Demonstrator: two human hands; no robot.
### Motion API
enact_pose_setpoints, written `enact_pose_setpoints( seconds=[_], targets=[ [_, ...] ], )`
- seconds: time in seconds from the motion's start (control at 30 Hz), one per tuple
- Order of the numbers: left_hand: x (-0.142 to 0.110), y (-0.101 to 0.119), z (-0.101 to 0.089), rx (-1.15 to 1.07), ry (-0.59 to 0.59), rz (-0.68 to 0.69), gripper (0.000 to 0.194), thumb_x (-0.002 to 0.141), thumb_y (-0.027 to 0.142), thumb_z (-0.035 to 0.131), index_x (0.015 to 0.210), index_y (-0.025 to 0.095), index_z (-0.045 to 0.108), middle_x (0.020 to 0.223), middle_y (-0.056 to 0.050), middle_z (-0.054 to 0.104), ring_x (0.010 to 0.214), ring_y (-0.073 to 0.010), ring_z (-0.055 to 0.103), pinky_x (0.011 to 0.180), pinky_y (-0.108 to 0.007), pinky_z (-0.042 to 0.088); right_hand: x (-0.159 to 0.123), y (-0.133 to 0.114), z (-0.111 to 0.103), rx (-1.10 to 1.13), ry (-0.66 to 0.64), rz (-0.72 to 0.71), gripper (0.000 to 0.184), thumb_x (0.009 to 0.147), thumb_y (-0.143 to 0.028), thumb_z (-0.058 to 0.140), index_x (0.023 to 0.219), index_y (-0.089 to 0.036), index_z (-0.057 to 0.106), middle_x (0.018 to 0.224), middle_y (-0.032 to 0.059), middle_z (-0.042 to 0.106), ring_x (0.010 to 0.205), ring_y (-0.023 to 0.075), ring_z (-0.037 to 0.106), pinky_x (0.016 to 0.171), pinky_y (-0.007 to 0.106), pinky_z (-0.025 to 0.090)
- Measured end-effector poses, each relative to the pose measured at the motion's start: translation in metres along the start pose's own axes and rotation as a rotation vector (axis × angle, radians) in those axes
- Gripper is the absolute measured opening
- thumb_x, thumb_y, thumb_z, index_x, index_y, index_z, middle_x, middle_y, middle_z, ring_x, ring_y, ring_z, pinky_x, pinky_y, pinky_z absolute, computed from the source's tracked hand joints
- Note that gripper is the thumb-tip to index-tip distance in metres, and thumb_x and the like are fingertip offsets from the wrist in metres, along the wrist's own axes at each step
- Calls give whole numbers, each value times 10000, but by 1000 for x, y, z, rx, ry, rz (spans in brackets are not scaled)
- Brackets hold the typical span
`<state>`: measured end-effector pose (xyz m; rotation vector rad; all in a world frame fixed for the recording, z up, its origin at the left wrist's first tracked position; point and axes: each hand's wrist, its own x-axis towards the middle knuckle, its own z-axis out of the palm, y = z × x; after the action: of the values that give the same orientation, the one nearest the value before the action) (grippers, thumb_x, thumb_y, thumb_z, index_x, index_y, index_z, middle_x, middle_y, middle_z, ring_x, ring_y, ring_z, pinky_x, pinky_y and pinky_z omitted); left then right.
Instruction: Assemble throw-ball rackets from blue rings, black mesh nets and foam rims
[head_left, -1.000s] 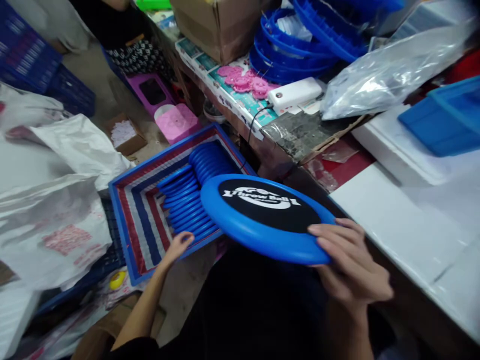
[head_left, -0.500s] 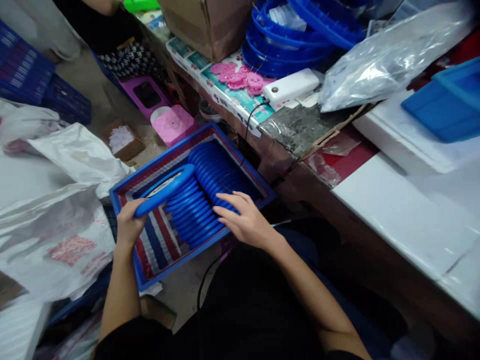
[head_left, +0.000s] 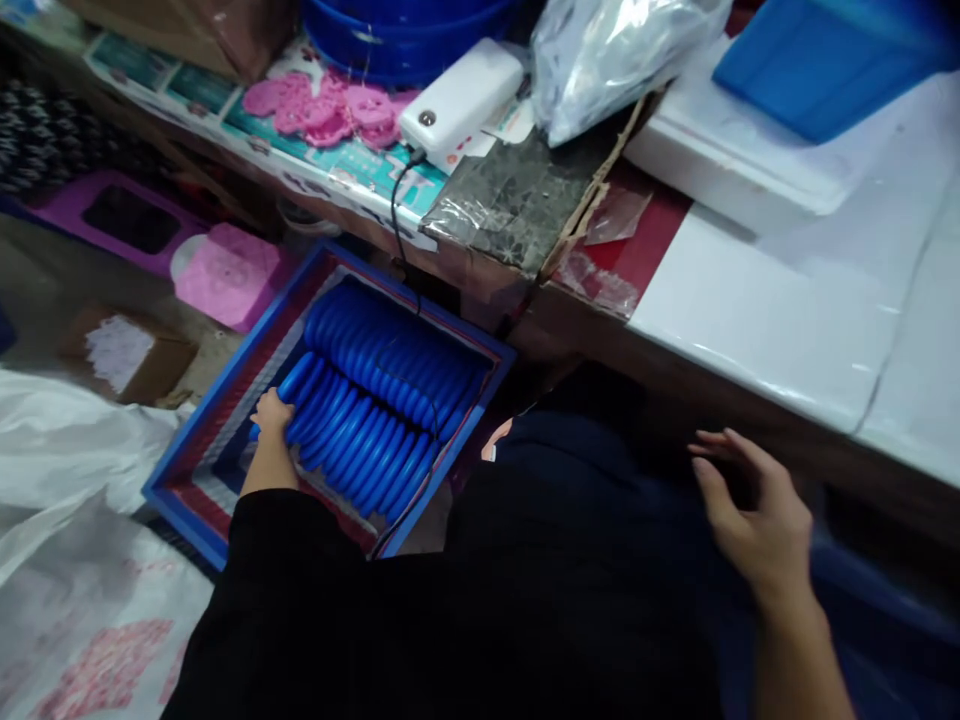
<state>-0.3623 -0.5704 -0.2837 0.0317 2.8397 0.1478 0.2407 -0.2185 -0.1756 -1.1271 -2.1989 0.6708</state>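
Inside a blue crate point(head_left: 247, 385) with a striped lining, glossy blue plastic rings stand on edge in two packed rows. My left hand point(head_left: 271, 412) reaches down into the crate, closed on the blue ring point(head_left: 297, 377) at the near row's left end. That ring leans against the other rings point(head_left: 360, 435); my fingertips are partly hidden behind it. Off to the right, my right hand point(head_left: 761, 525) hovers beside my lap below the white tabletop. Its fingers are loosely curved, thumb apart, with nothing in them.
A table edge runs along the crate's far side. On it are pink plastic pieces point(head_left: 330, 108), a white power bank point(head_left: 461, 100) with a black cable point(head_left: 396, 215), a clear plastic bag point(head_left: 600, 65) and a blue bin point(head_left: 825, 65). White sacks point(head_left: 75, 440) lie left.
My left hand has lowered the blue ring from above the crate into the near row. My right hand has left the rings and swung far right. The view has shifted right.
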Motion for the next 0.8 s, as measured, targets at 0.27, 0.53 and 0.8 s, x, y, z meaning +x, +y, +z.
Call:
enact_pose_setpoints(
  seconds=[0.27,0.53,0.8],
  targets=[
    [-105,35,65,-328,107,-1,569,973,120,483,1515,-32,399,1617,-348,362,1592,-384,293,1254,-599,325,-10,6,-6,-119,203,63,539,974,-384,719,1459,-170,628,1233,185,766,1050,323,776,1030,627,583],
    [-287,85,165,-657,-205,187,259,1024,359,578,1178,183,691,1190,-129,721,1173,-282,700,1079,-453,558,9,53,1,-291,21,-133,396,1009,-412,608,1292,-150,697,1174,200,768,1082,351,736,968,569,584],
    [-290,187,110,-662,-524,870,438,1019,543,504,1261,206,643,1191,-133,755,1138,-292,739,1038,-431,588,-58,128,-39,-287,382,406,377,1035,-422,445,1087,-143,693,1076,182,775,1034,285,725,983,487,583]
  ],
)
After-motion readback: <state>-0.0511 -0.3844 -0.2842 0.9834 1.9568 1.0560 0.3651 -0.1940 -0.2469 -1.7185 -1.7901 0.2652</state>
